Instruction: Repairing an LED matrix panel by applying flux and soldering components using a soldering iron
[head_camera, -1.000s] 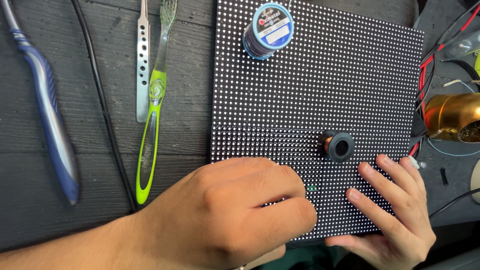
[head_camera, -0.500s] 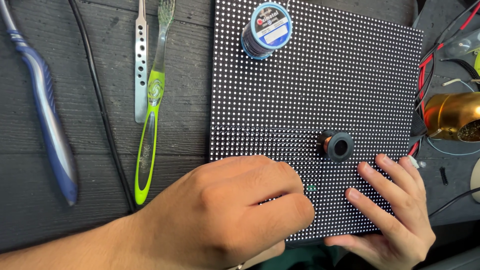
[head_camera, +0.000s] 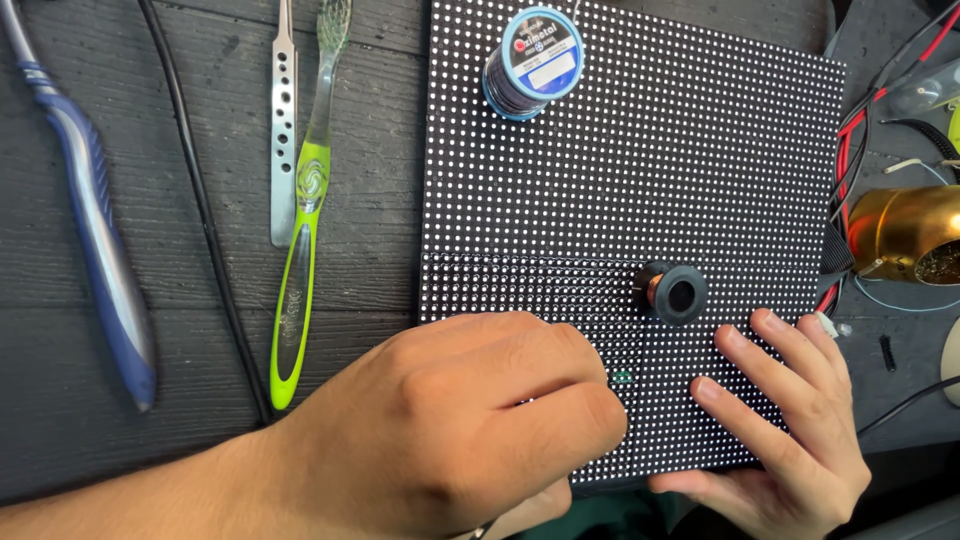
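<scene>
A dark wooden table (head_camera: 200, 420) filled the view, and on it lay a large black LED matrix panel (head_camera: 640, 200) studded with rows of white dots, flat and square to the viewer. The left hand (head_camera: 470, 420) was curled over the panel's lower left part, its fingers folded under so that whether it pinched anything could not be told. The right hand (head_camera: 790, 420) rested on the panel's lower right corner with its fingers spread flat, holding nothing. Left of the panel lay a blue toothbrush (head_camera: 100, 250), then a green toothbrush (head_camera: 300, 260), with steel tweezers (head_camera: 284, 130) just beside the green one's upper part. A brass-coloured round holder (head_camera: 900, 235) stood off the panel's right edge among red and black wires (head_camera: 850, 140). A blue spool of wire (head_camera: 532, 62) stood on the panel's upper part, and a small black spool (head_camera: 675, 293) lay lower down, near the right fingers.
</scene>
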